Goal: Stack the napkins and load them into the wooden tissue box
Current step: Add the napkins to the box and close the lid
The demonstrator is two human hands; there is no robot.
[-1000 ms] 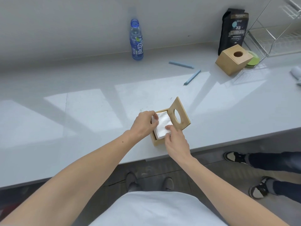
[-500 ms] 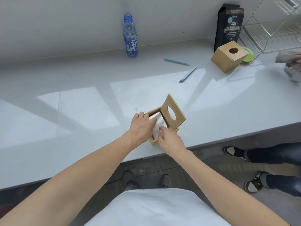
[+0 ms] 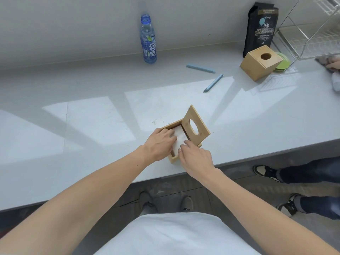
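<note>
1. Wooden tissue box (image 3: 173, 159) sits at the counter's (image 3: 92, 126) near edge, lid (image 3: 196, 126) tilted up.
2. Both hands, left (image 3: 160, 144) and right (image 3: 196, 159), fingers flat, press the white napkins (image 3: 179, 139) down inside; nothing's pinched.

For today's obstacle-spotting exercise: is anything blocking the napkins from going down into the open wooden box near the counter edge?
Nothing visible does. The lid is tilted up at the box's right side, leaving the opening clear, and both the left hand and right hand press the napkins inside.
</note>
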